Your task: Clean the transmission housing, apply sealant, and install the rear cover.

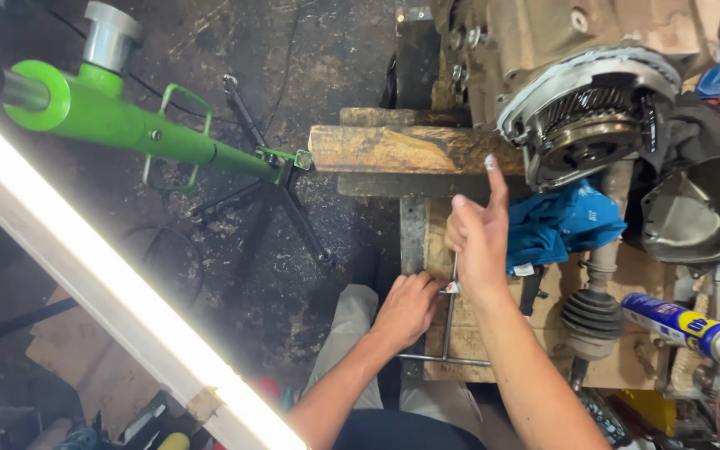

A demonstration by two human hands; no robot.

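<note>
The left hand [407,307] is curled, its fingertips pinching the lower part of a thin metal rod [452,302], while the right hand [478,242], just above and touching the same rod, grips its upper end in a loose fist with the thumb pointing up. Right of the right hand lies a blue rag [564,225], and beyond its raised thumb a wooden block [402,148] and an open gear housing [589,117] crowd the bench. A ribbed axle boot [592,317] and a blue spray can [685,327] sit lower right; a green jack handle [139,125] stretches far to the left.
</note>
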